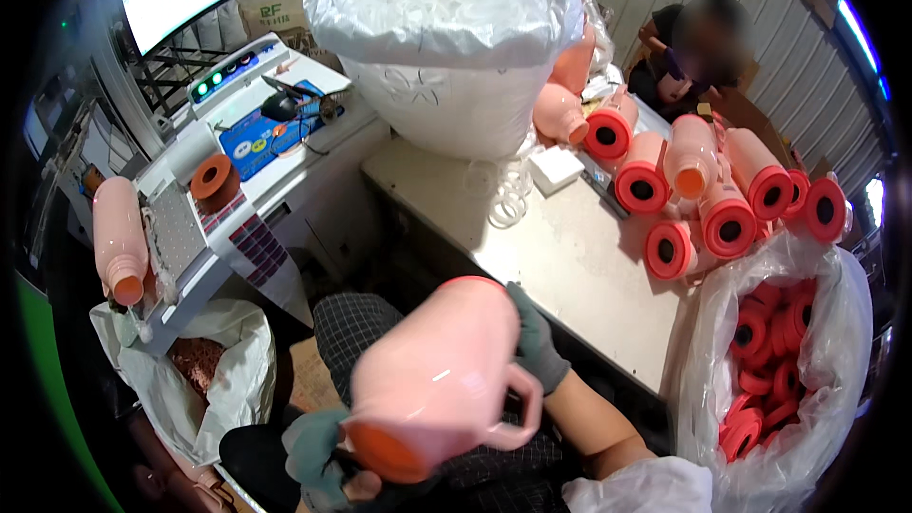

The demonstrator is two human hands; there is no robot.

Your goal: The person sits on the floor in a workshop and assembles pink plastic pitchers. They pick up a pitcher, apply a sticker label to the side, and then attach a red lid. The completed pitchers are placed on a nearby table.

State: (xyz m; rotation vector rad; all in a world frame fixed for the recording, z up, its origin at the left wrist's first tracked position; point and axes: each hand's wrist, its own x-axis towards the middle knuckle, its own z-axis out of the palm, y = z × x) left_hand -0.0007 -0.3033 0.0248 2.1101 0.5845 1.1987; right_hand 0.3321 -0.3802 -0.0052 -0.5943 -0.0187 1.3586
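A glossy pink plastic jug [437, 361] lies tilted over my lap, its orange open end toward me at the lower left. Its loop handle [532, 408] points to the right. My right hand [539, 337], in a grey-green glove, grips the jug near its red far end; the jug hides part of the fingers. At the open end, my gloved left hand [318, 461] is closed, with a bare thumb tip showing. Something small and dark shows between that hand and the rim, too hidden to name.
Several pink jugs with red rings [727, 218] pile up on the white table [579, 275]. A white sack of clear rings [437, 85] stands behind. At right, a plastic-lined bin [703, 399] holds red rings. A machine [275, 161] stands left, above a scrap bag [247, 370]. A person [674, 57] sits beyond.
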